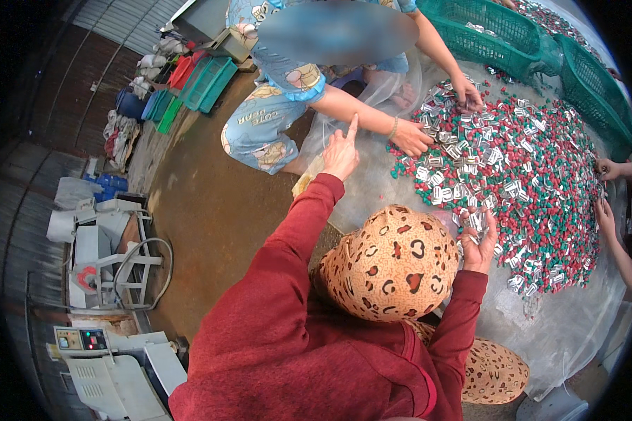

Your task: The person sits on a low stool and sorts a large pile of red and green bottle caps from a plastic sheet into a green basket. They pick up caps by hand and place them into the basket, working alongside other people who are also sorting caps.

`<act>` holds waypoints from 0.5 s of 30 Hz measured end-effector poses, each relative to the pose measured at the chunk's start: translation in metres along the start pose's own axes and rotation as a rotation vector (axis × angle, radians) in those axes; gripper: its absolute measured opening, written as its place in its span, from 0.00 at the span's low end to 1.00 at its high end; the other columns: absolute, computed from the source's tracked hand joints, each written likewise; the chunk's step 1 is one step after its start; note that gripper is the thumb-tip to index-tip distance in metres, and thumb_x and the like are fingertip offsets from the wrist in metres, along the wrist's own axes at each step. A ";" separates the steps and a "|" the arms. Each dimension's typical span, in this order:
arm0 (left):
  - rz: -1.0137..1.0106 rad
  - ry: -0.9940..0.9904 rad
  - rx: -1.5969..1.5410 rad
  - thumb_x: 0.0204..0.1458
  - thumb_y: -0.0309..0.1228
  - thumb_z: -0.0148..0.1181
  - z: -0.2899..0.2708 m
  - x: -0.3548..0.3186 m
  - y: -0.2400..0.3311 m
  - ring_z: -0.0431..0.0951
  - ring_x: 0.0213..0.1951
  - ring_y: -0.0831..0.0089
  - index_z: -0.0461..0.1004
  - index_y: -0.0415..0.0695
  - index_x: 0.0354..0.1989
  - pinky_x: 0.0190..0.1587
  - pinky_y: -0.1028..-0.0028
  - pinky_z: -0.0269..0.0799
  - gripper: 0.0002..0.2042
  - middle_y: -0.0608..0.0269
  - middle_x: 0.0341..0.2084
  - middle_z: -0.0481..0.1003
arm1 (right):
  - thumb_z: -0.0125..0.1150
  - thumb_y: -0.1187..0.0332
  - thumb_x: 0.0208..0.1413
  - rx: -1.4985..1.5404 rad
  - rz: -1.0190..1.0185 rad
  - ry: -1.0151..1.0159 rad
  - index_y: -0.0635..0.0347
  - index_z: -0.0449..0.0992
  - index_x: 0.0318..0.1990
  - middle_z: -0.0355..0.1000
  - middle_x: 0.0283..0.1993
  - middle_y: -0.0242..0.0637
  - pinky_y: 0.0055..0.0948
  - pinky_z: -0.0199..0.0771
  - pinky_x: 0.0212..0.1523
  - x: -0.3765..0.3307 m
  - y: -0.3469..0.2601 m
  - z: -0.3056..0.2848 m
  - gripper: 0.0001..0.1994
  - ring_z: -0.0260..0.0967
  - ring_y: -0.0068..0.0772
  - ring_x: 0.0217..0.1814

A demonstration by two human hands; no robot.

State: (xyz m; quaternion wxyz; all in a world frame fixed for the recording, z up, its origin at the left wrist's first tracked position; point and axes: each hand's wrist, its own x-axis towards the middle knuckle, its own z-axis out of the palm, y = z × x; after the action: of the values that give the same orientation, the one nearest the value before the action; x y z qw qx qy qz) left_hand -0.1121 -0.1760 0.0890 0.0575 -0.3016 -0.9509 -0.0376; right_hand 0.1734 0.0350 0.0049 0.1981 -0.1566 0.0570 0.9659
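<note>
Landmark: pile (pixel 534 175) of small red, green and silver pieces; I logged every place against it.
Right hand (pixel 479 242): at the near edge of the pile, palm up, fingers curled around a bunch of silver pieces (pixel 476 223).
Left hand (pixel 340 151): well left of the pile, raised, forefinger stretched out, other fingers folded in; I saw nothing held in it.
Step, my reading: gathering silver pieces out of the mixed pile into the right hand.
Doing it well, my judgement: keep the cupped hand low over the pile edge so a dropped piece lands back on the sheet; take only silver and let the red and green ones fall away; empty the hand before it overfills.
Risk, my judgement: the bunch looked loose, so a tilt of the palm could spill it.
Other hands: a co-worker's hand (pixel 412 138) lay on the far left edge of the pile and a second one (pixel 468 95) on its far side; another person's hands (pixel 606 168) worked at its right edge.
Surface: clear plastic sheet (pixel 576 330) under the pile, spread over the floor.
Baskets: green mesh baskets (pixel 491 28) just beyond the pile.
Floor: brown concrete floor (pixel 211 203) left of the pile.
Room: pale machines (pixel 112 259) and stacked green and red crates (pixel 207 81) far left of the pile, against a corrugated wall (pixel 70 91).
</note>
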 end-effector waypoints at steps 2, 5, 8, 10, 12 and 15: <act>-0.007 0.034 -0.026 0.40 0.26 0.56 0.000 -0.001 0.001 0.69 0.40 0.53 0.56 0.53 0.62 0.39 0.56 0.70 0.35 0.49 0.36 0.66 | 0.56 0.71 0.54 -0.054 -0.038 0.068 0.59 0.69 0.40 0.69 0.38 0.40 0.18 0.69 0.19 -0.001 0.000 0.000 0.07 0.69 0.42 0.41; 0.160 -0.030 0.074 0.42 0.29 0.56 0.021 -0.006 -0.014 0.70 0.40 0.53 0.71 0.46 0.45 0.39 0.56 0.71 0.18 0.50 0.36 0.67 | 0.58 0.72 0.52 -0.194 -0.107 0.165 0.57 0.68 0.41 0.69 0.38 0.38 0.15 0.67 0.20 -0.007 0.005 0.009 0.09 0.70 0.37 0.39; 0.104 -0.121 -0.029 0.42 0.30 0.54 0.033 -0.018 -0.012 0.72 0.43 0.52 0.75 0.47 0.34 0.41 0.55 0.71 0.09 0.50 0.38 0.70 | 0.57 0.77 0.49 -0.200 -0.085 0.089 0.55 0.67 0.43 0.67 0.41 0.38 0.13 0.66 0.20 -0.001 0.011 -0.007 0.13 0.69 0.37 0.40; 0.077 -0.182 -0.139 0.42 0.28 0.53 0.031 -0.021 0.000 0.74 0.39 0.52 0.76 0.46 0.34 0.42 0.55 0.71 0.10 0.49 0.35 0.72 | 0.57 0.79 0.48 -0.196 -0.072 0.080 0.54 0.67 0.42 0.67 0.41 0.37 0.13 0.64 0.19 -0.001 0.014 -0.007 0.14 0.68 0.36 0.39; 0.113 -0.176 -0.196 0.42 0.28 0.52 0.030 -0.019 0.008 0.74 0.38 0.51 0.76 0.45 0.35 0.42 0.57 0.71 0.11 0.48 0.35 0.73 | 0.56 0.80 0.47 -0.198 -0.058 0.085 0.53 0.66 0.41 0.66 0.40 0.37 0.13 0.62 0.18 -0.002 0.020 -0.003 0.14 0.67 0.35 0.39; 0.320 -0.287 -0.398 0.45 0.29 0.54 0.044 0.001 0.013 0.75 0.40 0.54 0.76 0.44 0.39 0.41 0.63 0.72 0.12 0.49 0.37 0.74 | 0.55 0.80 0.47 -0.201 -0.031 0.082 0.53 0.66 0.42 0.66 0.40 0.36 0.13 0.60 0.18 -0.001 0.025 0.004 0.15 0.67 0.35 0.39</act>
State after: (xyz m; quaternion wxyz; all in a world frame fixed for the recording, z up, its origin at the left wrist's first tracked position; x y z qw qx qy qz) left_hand -0.1096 -0.1598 0.0457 -0.1329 -0.4554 -0.8636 -0.1709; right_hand 0.1626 0.0121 0.0099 0.1938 -0.2161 -0.0348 0.9563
